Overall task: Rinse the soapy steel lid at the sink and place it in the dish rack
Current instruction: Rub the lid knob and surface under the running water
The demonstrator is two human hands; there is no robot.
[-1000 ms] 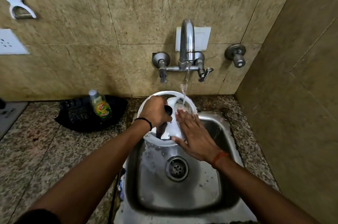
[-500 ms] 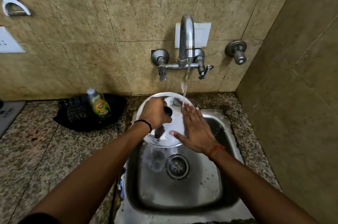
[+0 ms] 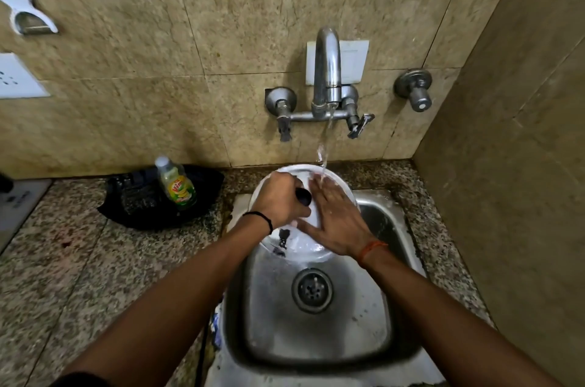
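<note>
Both hands held the steel lid (image 3: 304,247) under running water: left hand (image 3: 281,200) gripping its black knob (image 3: 304,196), right hand (image 3: 335,222) fingers spread flat.

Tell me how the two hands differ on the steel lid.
The left hand is closed around the round steel lid's black knob; the right hand lies flat and open on its surface. The left wrist wears a black band, the right an orange thread. Both touch the lid under running water.
</note>
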